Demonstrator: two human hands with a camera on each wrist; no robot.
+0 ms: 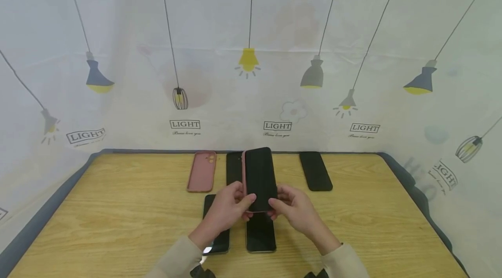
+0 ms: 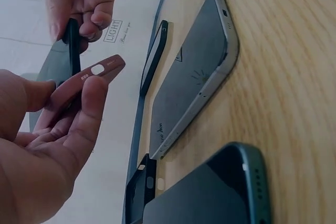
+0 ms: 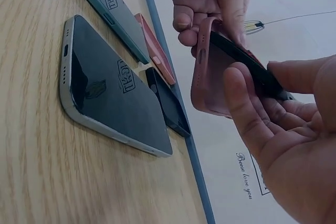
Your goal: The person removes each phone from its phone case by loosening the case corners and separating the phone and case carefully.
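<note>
In the head view we see both forearms reach in from the bottom edge and meet at centre. The left hand (image 1: pixel 229 207) clamps a phone (image 1: pixel 260 177) and its pink case (image 3: pixel 200 80) together, thumb on the screen's lower left, fingers curled behind. The right hand (image 1: pixel 296 211) pinches the phone's lower right corner between thumb and bent fingers. We see the phone tilted in the case, a gap open at the near end. Below, another phone (image 1: pixel 261 235) lies on the table (image 1: pixel 129 208), lower centre.
</note>
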